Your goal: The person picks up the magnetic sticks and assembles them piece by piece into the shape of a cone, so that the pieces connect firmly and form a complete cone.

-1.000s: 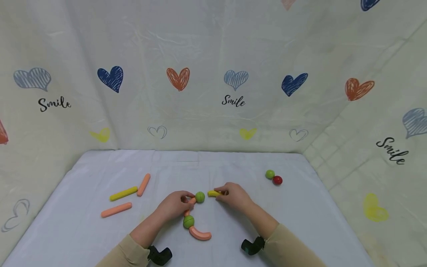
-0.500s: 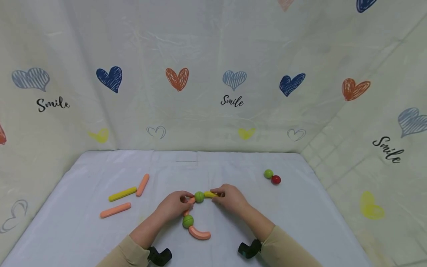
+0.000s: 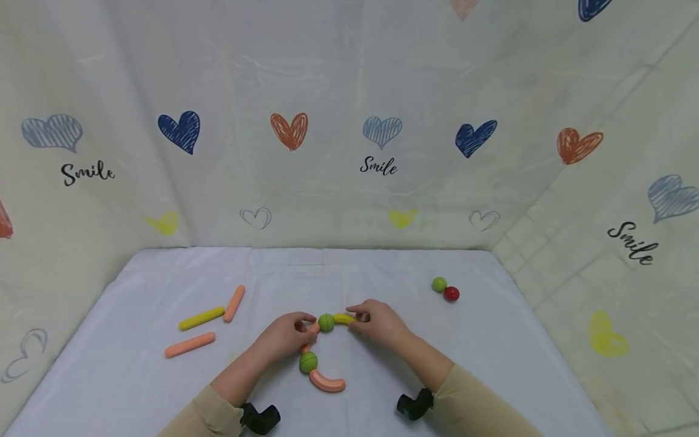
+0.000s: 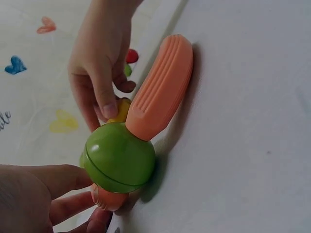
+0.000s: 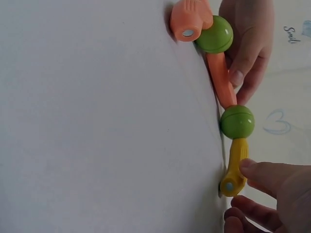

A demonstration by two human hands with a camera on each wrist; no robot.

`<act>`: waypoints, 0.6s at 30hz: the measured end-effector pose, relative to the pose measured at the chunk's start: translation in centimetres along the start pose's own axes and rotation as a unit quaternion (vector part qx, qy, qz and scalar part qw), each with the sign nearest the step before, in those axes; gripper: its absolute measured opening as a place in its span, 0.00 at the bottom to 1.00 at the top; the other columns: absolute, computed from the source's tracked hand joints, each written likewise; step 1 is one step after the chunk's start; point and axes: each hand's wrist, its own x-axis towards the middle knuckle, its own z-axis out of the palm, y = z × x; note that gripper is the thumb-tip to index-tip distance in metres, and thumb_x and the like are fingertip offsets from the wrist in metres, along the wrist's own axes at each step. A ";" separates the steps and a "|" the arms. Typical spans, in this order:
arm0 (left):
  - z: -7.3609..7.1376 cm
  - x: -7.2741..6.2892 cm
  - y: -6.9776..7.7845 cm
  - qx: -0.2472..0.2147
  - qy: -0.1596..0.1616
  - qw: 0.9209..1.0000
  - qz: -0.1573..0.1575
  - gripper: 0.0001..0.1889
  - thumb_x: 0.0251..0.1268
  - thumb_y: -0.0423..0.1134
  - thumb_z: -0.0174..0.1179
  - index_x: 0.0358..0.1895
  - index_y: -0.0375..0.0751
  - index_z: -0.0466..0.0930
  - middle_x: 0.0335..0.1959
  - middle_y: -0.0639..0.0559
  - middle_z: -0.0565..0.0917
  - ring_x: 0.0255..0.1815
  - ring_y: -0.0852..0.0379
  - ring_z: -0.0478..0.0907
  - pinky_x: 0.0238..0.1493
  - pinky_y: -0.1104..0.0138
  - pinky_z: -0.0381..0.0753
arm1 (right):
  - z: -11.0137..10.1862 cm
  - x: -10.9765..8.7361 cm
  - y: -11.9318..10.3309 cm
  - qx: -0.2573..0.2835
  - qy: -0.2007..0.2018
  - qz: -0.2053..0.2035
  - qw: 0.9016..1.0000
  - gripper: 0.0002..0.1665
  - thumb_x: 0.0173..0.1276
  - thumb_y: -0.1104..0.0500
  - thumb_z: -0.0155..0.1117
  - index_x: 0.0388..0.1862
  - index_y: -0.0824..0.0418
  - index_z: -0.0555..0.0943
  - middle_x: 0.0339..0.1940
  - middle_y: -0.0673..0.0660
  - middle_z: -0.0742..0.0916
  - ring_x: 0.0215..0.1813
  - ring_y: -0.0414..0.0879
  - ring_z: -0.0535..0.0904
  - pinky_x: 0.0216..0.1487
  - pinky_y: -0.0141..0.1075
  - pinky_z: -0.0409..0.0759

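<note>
A chain of toy building pieces lies mid-table. My left hand (image 3: 286, 335) holds the orange curved rod (image 5: 221, 80) between two green balls, the near one (image 3: 308, 362) and the far one (image 3: 326, 322). Another orange curved rod (image 3: 327, 382) joins the near ball and bends right. The far ball meets one end of a yellow curved rod (image 3: 342, 318). At that rod's other end is my right hand (image 3: 380, 323), one fingertip on its side and the other fingers spread away. A pale round disc shows on the yellow rod's end in the right wrist view.
On the left lie a straight yellow rod (image 3: 201, 318) and two straight orange rods, one farther back (image 3: 234, 303) and one nearer (image 3: 190, 345). A light green ball (image 3: 439, 284) and a red ball (image 3: 451, 294) sit together at the back right. A heart-printed curtain (image 3: 327, 182) stands behind the table.
The right hand has brought the yellow curved rod leftward to the far green ball, and its fingers have since loosened from it. The left hand has stayed at the orange curved rod.
</note>
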 end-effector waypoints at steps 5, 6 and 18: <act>-0.3 0.5 -0.1 0.003 -0.006 1.000 0.016 0.22 0.65 0.46 0.66 0.61 0.49 0.79 0.36 0.53 0.77 0.34 0.55 0.72 0.33 0.62 0.70 | -0.4 -0.5 0.2 0.006 0.000 0.005 1.000 0.23 0.64 0.53 0.73 0.58 0.54 0.84 0.35 0.46 0.82 0.33 0.41 0.74 0.33 0.34 0.74; -0.3 0.6 -0.1 0.007 -0.009 1.000 0.024 0.22 0.65 0.47 0.66 0.61 0.49 0.79 0.38 0.53 0.77 0.35 0.55 0.72 0.34 0.61 0.71 | -0.3 -0.7 0.3 0.006 0.001 0.006 1.000 0.23 0.64 0.53 0.73 0.58 0.54 0.84 0.35 0.47 0.82 0.33 0.41 0.74 0.33 0.34 0.74; -0.5 3.1 1.9 0.089 -0.083 0.988 0.099 0.27 0.63 0.46 0.68 0.66 0.55 0.76 0.55 0.51 0.78 0.48 0.54 0.75 0.49 0.55 0.76 | 0.2 -2.1 0.0 0.030 0.005 0.027 0.999 0.22 0.64 0.59 0.71 0.58 0.57 0.84 0.35 0.49 0.82 0.36 0.44 0.74 0.37 0.37 0.75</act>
